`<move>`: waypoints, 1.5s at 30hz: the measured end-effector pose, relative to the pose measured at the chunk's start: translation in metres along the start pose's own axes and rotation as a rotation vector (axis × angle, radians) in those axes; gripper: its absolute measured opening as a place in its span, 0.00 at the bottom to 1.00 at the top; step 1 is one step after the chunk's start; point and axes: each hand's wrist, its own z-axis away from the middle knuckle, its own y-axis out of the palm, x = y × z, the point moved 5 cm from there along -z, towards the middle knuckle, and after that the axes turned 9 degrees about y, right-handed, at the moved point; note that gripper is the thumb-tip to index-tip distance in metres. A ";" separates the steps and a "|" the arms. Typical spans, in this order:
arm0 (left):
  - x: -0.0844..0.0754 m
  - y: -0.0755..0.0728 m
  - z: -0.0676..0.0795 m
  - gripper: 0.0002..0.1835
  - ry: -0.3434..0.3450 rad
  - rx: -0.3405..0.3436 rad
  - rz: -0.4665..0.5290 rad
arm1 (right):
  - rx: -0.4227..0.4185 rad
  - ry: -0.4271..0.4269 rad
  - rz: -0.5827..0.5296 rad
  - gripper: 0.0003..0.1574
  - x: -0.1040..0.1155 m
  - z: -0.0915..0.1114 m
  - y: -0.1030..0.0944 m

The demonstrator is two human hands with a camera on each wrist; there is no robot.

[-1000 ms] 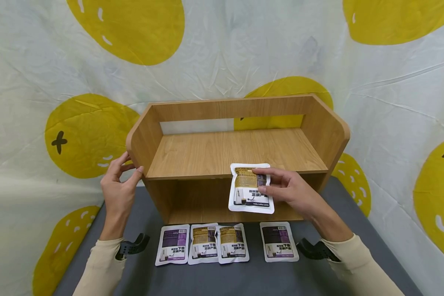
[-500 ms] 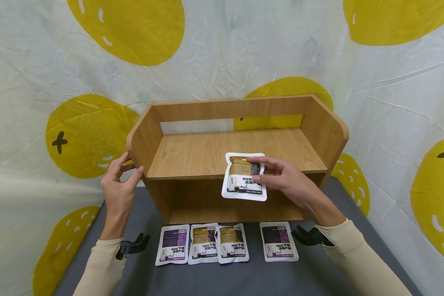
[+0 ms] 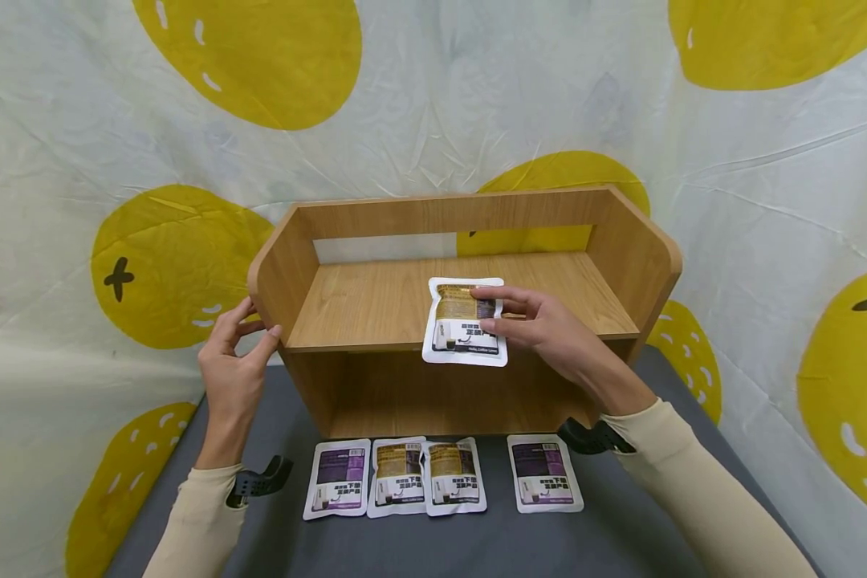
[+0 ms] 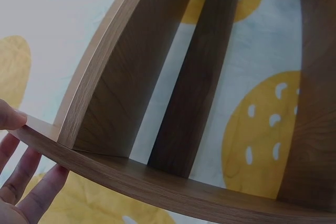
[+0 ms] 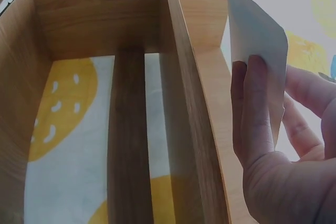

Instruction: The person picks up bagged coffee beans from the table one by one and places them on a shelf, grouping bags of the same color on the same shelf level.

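In my right hand (image 3: 549, 325) I pinch a white sachet (image 3: 451, 321) with a gold and brown label, thumb on one face and fingers on the other. It hangs in the air before the front edge of the upper board of a wooden shelf (image 3: 376, 301). The right wrist view shows the sachet's plain pale back (image 5: 257, 30) between the fingers. My left hand (image 3: 233, 361) grips the front edge of the shelf's left side panel (image 4: 79, 161), the thumb on one side and fingertips on the other.
On the grey table (image 3: 405, 554) before the shelf lie a purple sachet (image 3: 338, 478), two gold sachets that overlap at their edges, (image 3: 397, 475) and another purple sachet (image 3: 545, 474) apart on the right. A patterned white cloth (image 3: 433, 96) hangs behind.
My right hand has carried the gold sachet up and to the left, from in front of the lower compartment to the upper board's edge. The left hand stays on the side panel.
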 end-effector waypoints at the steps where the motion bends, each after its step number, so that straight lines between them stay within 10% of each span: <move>1: 0.000 0.000 0.000 0.32 0.000 0.001 0.000 | -0.002 0.001 0.002 0.33 0.001 -0.001 0.001; 45: 0.001 -0.001 0.001 0.31 0.003 0.007 0.002 | 0.045 -0.035 -0.034 0.35 0.036 -0.052 0.027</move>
